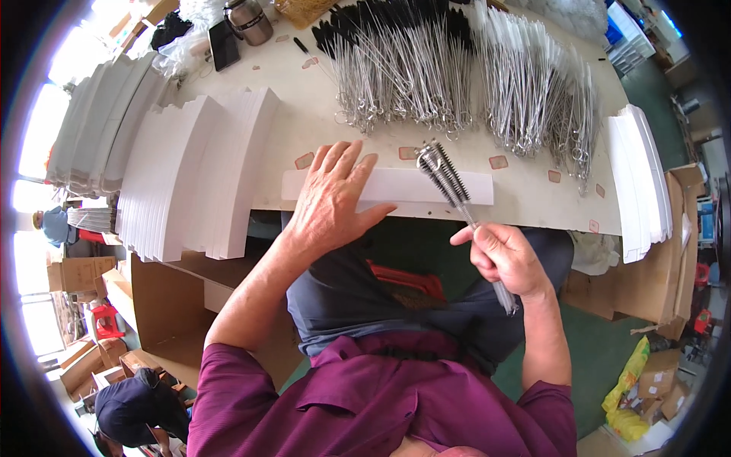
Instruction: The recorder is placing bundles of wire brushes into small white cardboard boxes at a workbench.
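Note:
My right hand [506, 257] is closed round a small bundle of wire tube brushes [445, 175]. Their dark bristled ends point up and away to the left, and the thin wire ends stick out below my fist. A long, narrow white box [426, 185] lies along the near edge of the table. Over its left end my left hand [333, 199] rests palm down, fingers stretched out and thumb spread, holding nothing. Whether its palm presses on the box is hidden. The bristled ends are in front of the box's right part.
At the back lie piles of black-bristled brushes [403, 68] and white-bristled brushes [533, 84]. Stacked white boxes stand left [228, 167] and right [641, 183]. A phone [224, 46] and metal flask [249, 21] sit far left. Cardboard boxes [164, 305] flank the table; another person [141, 407] bends lower left.

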Action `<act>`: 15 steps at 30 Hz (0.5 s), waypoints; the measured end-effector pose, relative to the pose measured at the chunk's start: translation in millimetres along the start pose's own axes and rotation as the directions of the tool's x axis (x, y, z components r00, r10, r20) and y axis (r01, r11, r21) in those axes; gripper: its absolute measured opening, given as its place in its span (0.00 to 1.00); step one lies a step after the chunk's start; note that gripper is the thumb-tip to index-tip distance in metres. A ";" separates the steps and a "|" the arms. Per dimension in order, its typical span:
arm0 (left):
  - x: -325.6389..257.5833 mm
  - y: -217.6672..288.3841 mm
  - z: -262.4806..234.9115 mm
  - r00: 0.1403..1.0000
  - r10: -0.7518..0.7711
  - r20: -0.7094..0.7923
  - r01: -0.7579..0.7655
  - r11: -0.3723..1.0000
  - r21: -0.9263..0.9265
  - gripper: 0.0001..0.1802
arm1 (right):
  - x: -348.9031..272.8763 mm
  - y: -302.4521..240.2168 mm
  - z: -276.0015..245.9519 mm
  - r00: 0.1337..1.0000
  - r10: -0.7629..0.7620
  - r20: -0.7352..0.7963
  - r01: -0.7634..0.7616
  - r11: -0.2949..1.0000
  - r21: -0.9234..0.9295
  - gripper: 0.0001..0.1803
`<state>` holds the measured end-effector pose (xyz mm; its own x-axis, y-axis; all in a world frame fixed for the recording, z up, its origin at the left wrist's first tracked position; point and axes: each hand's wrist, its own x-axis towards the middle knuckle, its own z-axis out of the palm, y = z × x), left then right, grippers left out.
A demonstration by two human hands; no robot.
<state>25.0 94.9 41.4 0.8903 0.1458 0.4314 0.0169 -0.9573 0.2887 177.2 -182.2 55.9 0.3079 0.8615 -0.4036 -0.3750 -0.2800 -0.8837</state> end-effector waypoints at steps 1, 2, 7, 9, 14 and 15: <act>-6.9 -4.7 4.1 0.996 -0.030 0.089 0.026 0.998 0.054 0.39 | -2.6 -1.5 -4.3 1.000 -0.014 -0.014 0.014 1.000 -0.014 0.24; -11.9 -7.9 6.7 0.982 -0.064 0.176 0.045 0.993 0.110 0.42 | -6.4 -4.4 -7.0 0.999 -0.022 -0.039 0.021 1.000 -0.021 0.24; -21.4 -12.1 15.7 0.975 -0.067 0.212 0.050 0.995 0.084 0.41 | -23.1 -15.7 -22.2 0.989 -0.035 -0.147 0.024 0.997 -0.075 0.24; -23.8 -10.9 16.0 0.968 -0.085 0.236 0.070 0.995 0.068 0.40 | -29.8 -20.4 -25.9 0.987 -0.039 -0.157 0.026 0.996 -0.084 0.23; -29.8 -5.9 -8.4 0.939 -0.163 0.302 0.150 0.986 0.065 0.30 | -39.5 -17.8 -28.0 0.977 -0.075 -0.201 0.054 0.993 -0.108 0.22; -29.9 -7.2 -14.4 0.938 -0.166 0.305 0.152 0.986 0.069 0.30 | -41.7 -17.8 -28.8 0.975 -0.089 -0.206 0.073 0.994 -0.084 0.22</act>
<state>-8.4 101.0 38.7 0.9709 0.2195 0.0962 0.1834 -0.9389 0.2911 196.1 -225.4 81.6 0.5131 0.7774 -0.3638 -0.2769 -0.2513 -0.9275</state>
